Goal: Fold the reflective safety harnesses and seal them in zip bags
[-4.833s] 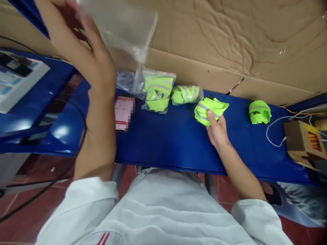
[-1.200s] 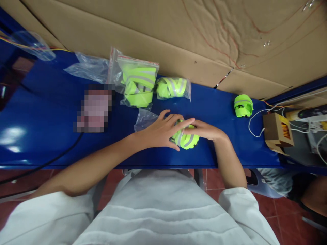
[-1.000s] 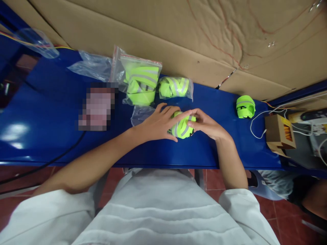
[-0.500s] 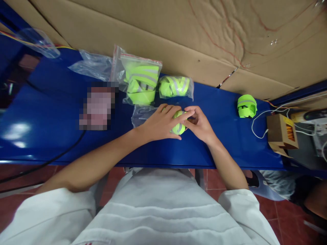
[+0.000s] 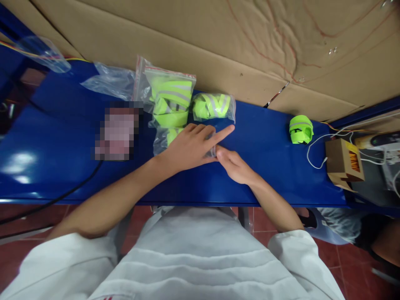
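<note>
The left hand (image 5: 187,146) lies flat, palm down, over a clear bag (image 5: 164,139) on the blue table (image 5: 265,166), its forefinger stretched out toward the right and the other fingers spread loosely over the plastic; it looks to be pinning the bag so it cannot slide. A patch of green band (image 5: 171,135) shows through the bag just past the knuckles, so the band sits inside the plastic, mostly hidden under that hand. The right hand (image 5: 234,166) comes in from the right with its fingertips tucked under the left forefinger, at what seems to be the bag's mouth; whether they pinch the plastic or only press it I cannot tell, since the left hand covers them. Just beyond, against the cardboard (image 5: 250,50), lie two filled bags, a large one (image 5: 170,102) and a small one (image 5: 214,106), side by side and nearly touching. An empty bag (image 5: 109,81) lies crumpled further left, and a blurred flat thing (image 5: 117,133) rests near the left forearm. Well to the right a loose band (image 5: 300,129) sits alone, with a white cable (image 5: 315,154) and a small carton (image 5: 343,162) past it
</note>
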